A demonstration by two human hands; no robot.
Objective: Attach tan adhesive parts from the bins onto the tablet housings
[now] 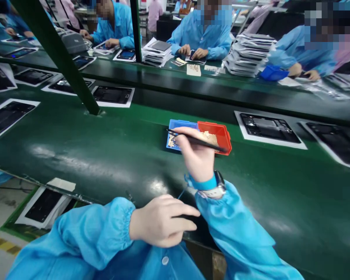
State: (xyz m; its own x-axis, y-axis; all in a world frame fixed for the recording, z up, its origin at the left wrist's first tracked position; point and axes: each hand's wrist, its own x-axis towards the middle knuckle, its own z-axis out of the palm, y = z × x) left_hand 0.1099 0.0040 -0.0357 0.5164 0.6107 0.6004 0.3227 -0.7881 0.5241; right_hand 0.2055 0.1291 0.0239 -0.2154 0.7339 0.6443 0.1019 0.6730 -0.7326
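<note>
My right hand (196,155) is raised over the green conveyor belt (105,155), fingers closed round black tweezers (192,140) that lie across a blue bin (177,128) and a red bin (218,134). Both small bins hold pale loose parts. A blue strap and a watch (217,186) sit on that wrist. My left hand (161,219) rests at the belt's near edge, fingers curled loosely over a dark object that I cannot make out. Both arms wear blue sleeves.
Dark tablet-like panels on white trays (268,130) lie along the belt at left and right. A slanted green post (61,58) rises from the belt. Across a raised shelf, several people in blue coats work beside a stack of trays (247,54).
</note>
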